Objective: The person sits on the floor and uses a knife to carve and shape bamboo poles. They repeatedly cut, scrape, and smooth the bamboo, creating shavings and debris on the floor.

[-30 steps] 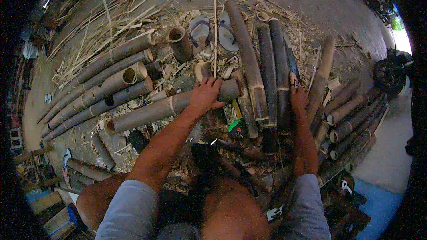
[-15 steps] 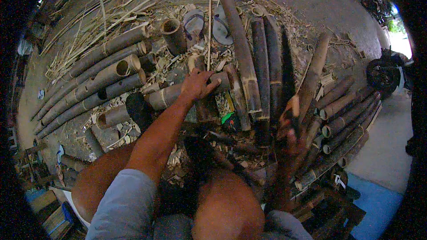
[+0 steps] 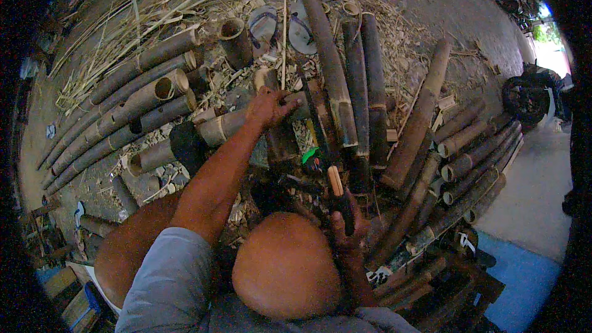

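Now, left hand: laid from above over the right part of the tube, thumb held out from the fingers; whether they squeeze, I cannot tell, for the left hand (image 3: 265, 110) hides its own grip.
Right hand: fingers closed around a long, dark-bladed tool with a pale wooden handle (image 3: 335, 180); the right hand (image 3: 350, 222) is just right of the knee (image 3: 287, 265), blade pointing up and slightly left.
Tube: brown, jointed bamboo tube (image 3: 225, 126), lying crosswise over a dark, thick log (image 3: 282, 145) with a pale cut end.
Shavings: pale curled wood chips (image 3: 404, 55) scattered over the grey floor (image 3: 425, 0).
Sandals: grey flip-flops with dark straps (image 3: 301, 32), beyond the log.
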A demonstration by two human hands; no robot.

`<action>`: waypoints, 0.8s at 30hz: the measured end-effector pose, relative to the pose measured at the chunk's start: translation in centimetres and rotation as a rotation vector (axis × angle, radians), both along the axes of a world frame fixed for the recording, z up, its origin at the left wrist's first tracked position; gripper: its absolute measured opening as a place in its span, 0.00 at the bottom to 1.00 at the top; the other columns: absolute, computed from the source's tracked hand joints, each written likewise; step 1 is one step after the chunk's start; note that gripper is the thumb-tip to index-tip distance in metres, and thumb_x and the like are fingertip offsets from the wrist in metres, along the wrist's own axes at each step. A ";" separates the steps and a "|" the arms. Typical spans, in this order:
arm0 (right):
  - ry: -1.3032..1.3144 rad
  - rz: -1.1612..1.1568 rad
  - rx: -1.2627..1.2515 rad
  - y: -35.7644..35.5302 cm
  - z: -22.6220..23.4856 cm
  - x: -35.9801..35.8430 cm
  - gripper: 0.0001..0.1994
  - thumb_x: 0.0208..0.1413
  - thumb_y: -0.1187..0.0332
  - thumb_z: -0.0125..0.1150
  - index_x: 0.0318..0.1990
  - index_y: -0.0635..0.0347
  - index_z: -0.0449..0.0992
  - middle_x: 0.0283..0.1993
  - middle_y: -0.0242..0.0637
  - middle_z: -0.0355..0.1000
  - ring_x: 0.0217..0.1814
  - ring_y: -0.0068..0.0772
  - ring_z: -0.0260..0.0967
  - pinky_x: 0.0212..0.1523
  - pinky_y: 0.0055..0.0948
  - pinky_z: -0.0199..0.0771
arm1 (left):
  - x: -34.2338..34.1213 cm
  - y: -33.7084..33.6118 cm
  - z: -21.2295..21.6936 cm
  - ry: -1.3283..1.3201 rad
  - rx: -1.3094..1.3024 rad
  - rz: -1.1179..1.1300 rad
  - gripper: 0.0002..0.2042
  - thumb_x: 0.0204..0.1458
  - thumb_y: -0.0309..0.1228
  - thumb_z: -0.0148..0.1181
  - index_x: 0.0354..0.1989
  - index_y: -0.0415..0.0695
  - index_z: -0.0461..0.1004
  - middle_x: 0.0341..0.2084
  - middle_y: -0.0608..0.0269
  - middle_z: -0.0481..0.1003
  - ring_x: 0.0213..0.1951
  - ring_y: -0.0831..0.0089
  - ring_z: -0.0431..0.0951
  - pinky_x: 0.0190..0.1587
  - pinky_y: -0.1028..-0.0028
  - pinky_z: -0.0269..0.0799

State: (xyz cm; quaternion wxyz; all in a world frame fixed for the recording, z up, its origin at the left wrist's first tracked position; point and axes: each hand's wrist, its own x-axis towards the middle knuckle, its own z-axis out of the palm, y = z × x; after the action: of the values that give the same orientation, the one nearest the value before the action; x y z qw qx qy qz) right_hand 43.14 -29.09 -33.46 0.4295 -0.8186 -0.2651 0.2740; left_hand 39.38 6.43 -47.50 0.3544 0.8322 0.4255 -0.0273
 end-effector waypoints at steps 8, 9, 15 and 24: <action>-0.162 0.167 0.034 -3.2 -1.0 -0.4 0.31 0.66 0.55 0.56 0.69 0.69 0.67 0.39 0.44 0.79 0.34 0.35 0.75 0.38 0.38 0.77 | -0.1 0.6 -0.2 0.083 0.089 -0.062 0.36 0.55 0.70 0.53 0.64 0.59 0.76 0.55 0.47 0.76 0.61 0.51 0.73 0.65 0.54 0.67; -0.247 0.199 0.080 -2.6 -1.4 -0.4 0.31 0.66 0.56 0.56 0.69 0.68 0.66 0.39 0.44 0.79 0.33 0.35 0.75 0.38 0.38 0.77 | -0.2 0.6 0.1 0.074 0.072 -0.063 0.36 0.55 0.69 0.53 0.64 0.59 0.76 0.54 0.47 0.77 0.61 0.51 0.73 0.64 0.54 0.68; -0.143 0.214 0.005 4.3 -2.7 0.9 0.30 0.66 0.58 0.56 0.71 0.65 0.64 0.43 0.49 0.80 0.38 0.38 0.78 0.41 0.36 0.79 | -0.3 0.2 1.5 0.037 0.112 -0.096 0.34 0.56 0.67 0.55 0.61 0.56 0.79 0.51 0.45 0.78 0.58 0.51 0.75 0.62 0.53 0.69; -0.557 0.367 -0.022 0.5 -0.4 0.0 0.29 0.66 0.62 0.58 0.72 0.63 0.65 0.50 0.53 0.80 0.41 0.41 0.81 0.44 0.37 0.81 | -0.2 0.1 0.7 0.006 0.088 -0.075 0.31 0.56 0.61 0.58 0.57 0.51 0.80 0.50 0.47 0.78 0.58 0.51 0.75 0.60 0.53 0.70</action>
State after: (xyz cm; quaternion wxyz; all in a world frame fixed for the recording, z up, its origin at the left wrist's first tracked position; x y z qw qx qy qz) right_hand 43.10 -28.61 -33.88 0.2749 -0.8054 -0.5123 0.1152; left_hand 39.14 6.58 -46.84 0.3152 0.8621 0.3960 -0.0242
